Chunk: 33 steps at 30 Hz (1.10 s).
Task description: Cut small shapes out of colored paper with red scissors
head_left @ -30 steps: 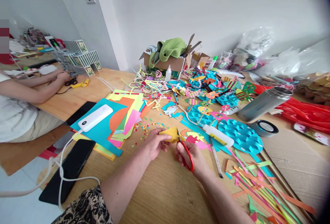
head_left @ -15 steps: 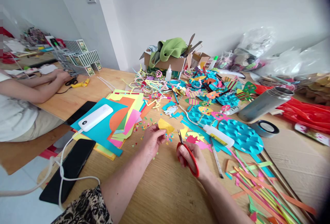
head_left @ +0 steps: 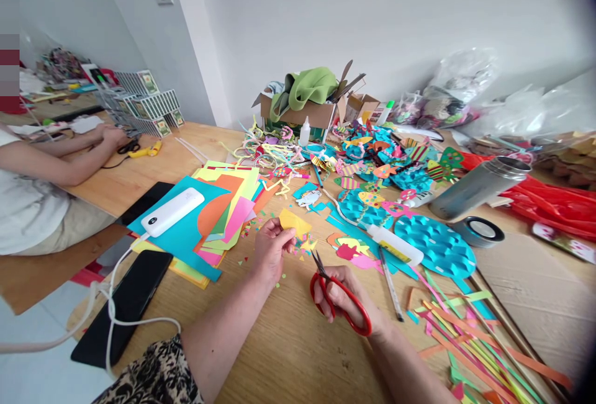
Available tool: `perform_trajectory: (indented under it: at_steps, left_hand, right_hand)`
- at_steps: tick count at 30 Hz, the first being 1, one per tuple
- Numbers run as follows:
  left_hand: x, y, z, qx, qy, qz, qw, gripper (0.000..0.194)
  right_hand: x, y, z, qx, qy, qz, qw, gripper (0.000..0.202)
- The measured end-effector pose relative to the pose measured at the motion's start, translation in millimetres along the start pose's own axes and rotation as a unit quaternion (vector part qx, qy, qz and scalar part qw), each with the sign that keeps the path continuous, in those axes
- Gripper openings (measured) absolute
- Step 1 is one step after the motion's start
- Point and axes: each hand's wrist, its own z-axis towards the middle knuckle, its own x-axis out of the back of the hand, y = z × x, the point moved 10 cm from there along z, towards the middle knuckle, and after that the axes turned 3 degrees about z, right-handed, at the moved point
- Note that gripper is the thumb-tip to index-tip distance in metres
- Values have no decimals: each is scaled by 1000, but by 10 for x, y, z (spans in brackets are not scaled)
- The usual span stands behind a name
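Note:
Pinched in my left hand (head_left: 271, 247) is a small piece of yellow paper (head_left: 295, 222), held just above the table. My right hand (head_left: 344, 295) grips a pair of scissors (head_left: 361, 312) with red handles. Their blades (head_left: 319, 264) point up and to the left, slightly parted and apart from the paper. Below the yellow piece lie tiny coloured scraps (head_left: 305, 246). Cut paper shapes in red, yellow and pink (head_left: 348, 251) lie to the right of the scissors' tips.
Coloured paper sheets (head_left: 233, 187) bear a white power bank (head_left: 173, 211) on the left, near a black phone (head_left: 123, 305). To the right are a glue bottle (head_left: 398, 247), blue egg-tray piece (head_left: 435, 246), paper strips (head_left: 484, 342) and metal flask (head_left: 479, 187). Another person (head_left: 41, 187) sits far left.
The yellow paper in my left hand has turned and shifted slightly left. A yellow piece near the scissors' tips has dropped away. The scissors have moved slightly lower and their handles have spread.

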Motion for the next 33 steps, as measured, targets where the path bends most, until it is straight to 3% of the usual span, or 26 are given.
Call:
perform_trajectory:
  at_steps: [5,15,33]
  left_hand:
    - [-41,17,-34,8,-10,12,1000,30]
    - [-100,5,-42,1,-44,22,999,28]
    - [-139,-100,-59,62,-63,23,996,26]
  right_hand:
    - [131,89,-5,-56,76,-31,995,62]
    - [153,142,14,-112,93,-45,988,68]
    - [266,224,22,-112,134,-63,983,63]
